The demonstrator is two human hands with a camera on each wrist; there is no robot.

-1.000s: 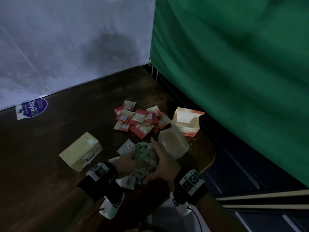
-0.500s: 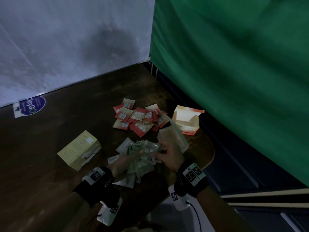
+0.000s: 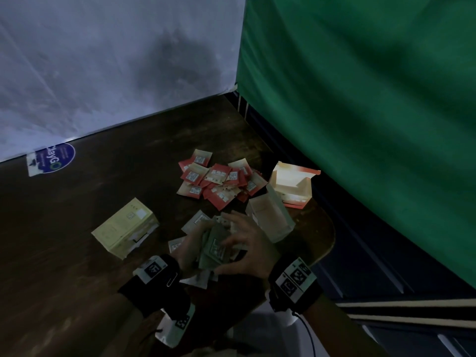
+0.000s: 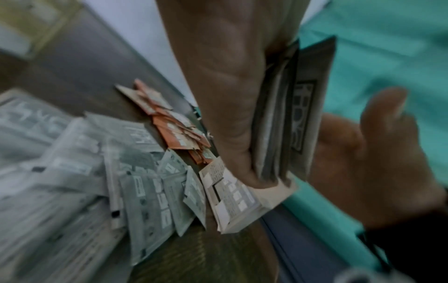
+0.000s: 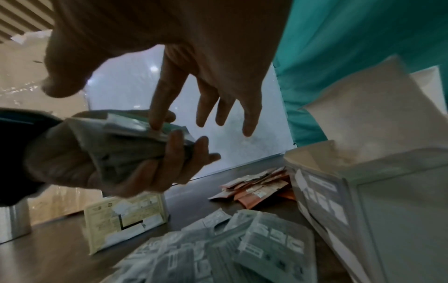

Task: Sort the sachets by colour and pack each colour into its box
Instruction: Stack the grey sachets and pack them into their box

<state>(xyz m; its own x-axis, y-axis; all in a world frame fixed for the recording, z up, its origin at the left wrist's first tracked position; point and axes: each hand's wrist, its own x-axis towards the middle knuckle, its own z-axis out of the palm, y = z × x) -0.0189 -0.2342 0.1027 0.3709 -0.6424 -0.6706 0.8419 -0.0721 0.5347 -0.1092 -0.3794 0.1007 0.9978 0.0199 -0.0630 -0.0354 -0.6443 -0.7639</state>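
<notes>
My left hand [image 3: 194, 244] grips a stack of grey-green sachets [image 3: 216, 249] just above the table; the right wrist view shows its fingers [image 5: 169, 153] curled round the stack [image 5: 116, 145]. My right hand [image 3: 240, 242] hovers over the stack with straight, spread fingers, the index fingertip [image 5: 156, 122] touching its top edge. More grey sachets [image 5: 242, 249] lie loose on the table below. A pile of red sachets [image 3: 219, 181] lies farther back. An open grey box [image 3: 270, 217] stands right of my hands, with an open red box [image 3: 293, 186] behind it.
A yellow box [image 3: 126, 225] lies on the dark wooden table [image 3: 77, 253] to the left. A round blue sticker [image 3: 55, 157] sits at the far left. A green curtain [image 3: 360, 124] hangs on the right, beyond the table's rounded edge [image 3: 327, 243].
Both hands gathered grey sachets off the table and lifted them. The bundle now sits squared in the left hand, and the right hand has opened over it.
</notes>
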